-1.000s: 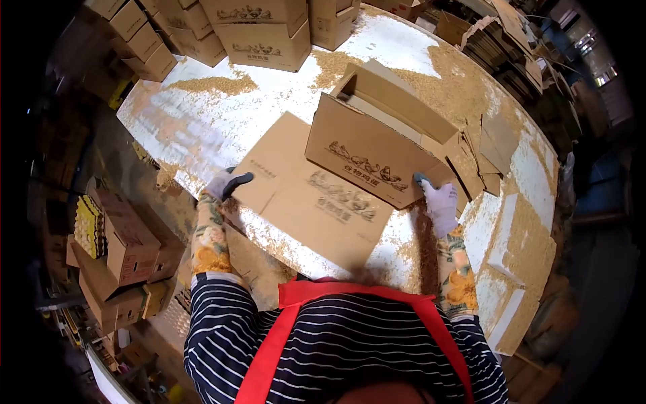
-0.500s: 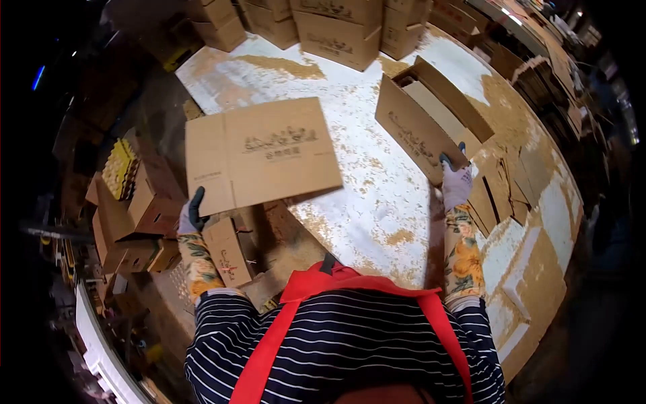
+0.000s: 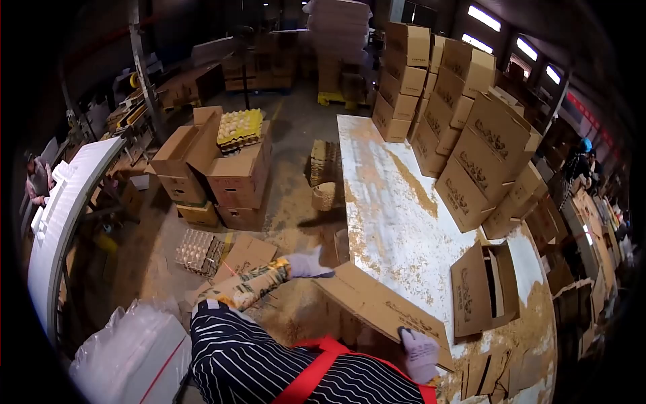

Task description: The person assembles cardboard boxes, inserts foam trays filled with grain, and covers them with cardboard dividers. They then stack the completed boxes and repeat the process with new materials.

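Observation:
A flattened printed cardboard box (image 3: 383, 303) is held tilted in front of me, over the near edge of the white table (image 3: 397, 222). My left hand (image 3: 311, 264), in a pale glove, is closed at its upper left corner. Gloved too, my right hand (image 3: 420, 353) grips its lower right edge, with the dark fingertips on the printed face. An opened carton (image 3: 481, 289) stands on the table to the right of the held cardboard, touched by neither hand.
Stacked printed cartons (image 3: 471, 161) line the table's far right side. At left are brown boxes (image 3: 239, 175) with yellow egg trays (image 3: 240, 129), floor trays of eggs (image 3: 199, 252) and a plastic-wrapped bundle (image 3: 134, 350). People (image 3: 579, 165) stand far right and far left.
The view has swung left and up. My right hand has let go of the opened carton and now holds the flattened box, which has tilted and lies between both hands.

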The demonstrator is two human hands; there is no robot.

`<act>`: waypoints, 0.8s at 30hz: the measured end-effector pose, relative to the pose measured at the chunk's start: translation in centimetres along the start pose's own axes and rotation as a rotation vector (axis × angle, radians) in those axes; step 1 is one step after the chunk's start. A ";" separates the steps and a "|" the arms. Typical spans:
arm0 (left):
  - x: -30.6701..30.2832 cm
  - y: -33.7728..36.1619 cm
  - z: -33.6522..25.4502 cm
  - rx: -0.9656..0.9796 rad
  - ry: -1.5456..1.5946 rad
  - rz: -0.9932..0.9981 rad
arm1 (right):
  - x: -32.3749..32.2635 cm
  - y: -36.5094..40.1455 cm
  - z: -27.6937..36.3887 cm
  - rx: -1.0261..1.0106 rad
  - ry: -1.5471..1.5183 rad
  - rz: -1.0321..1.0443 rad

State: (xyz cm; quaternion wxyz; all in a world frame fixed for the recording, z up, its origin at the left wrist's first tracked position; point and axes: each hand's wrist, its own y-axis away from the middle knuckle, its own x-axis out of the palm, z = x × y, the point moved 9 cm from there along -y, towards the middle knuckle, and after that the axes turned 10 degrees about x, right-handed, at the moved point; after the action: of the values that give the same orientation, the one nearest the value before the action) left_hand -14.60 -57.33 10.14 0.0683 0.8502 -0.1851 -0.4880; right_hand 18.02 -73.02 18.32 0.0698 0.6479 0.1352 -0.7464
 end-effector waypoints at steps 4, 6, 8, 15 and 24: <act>-4.9 3.0 -18.0 0.745 -0.063 0.391 | -8.3 0.1 -3.1 0.128 -0.144 -0.021; -0.6 1.7 -20.8 0.802 -0.015 0.822 | -9.3 0.2 -5.2 0.240 -0.290 0.032; 2.7 -1.5 -21.7 0.787 -0.075 0.841 | -8.2 0.8 -6.6 0.264 -0.166 0.045; 6.8 -3.5 -21.6 0.550 0.431 1.220 | -8.9 4.3 -2.1 0.456 0.290 -0.280; 5.4 -3.1 -27.8 1.229 -0.420 0.518 | -6.2 8.6 -2.2 0.449 0.114 -0.383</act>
State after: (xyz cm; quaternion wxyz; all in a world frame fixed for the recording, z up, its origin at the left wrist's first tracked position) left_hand 12.42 -58.31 19.12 -0.3481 0.5510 -0.6335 -0.4169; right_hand 23.42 -81.00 23.21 -0.2252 0.6506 0.0903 -0.7196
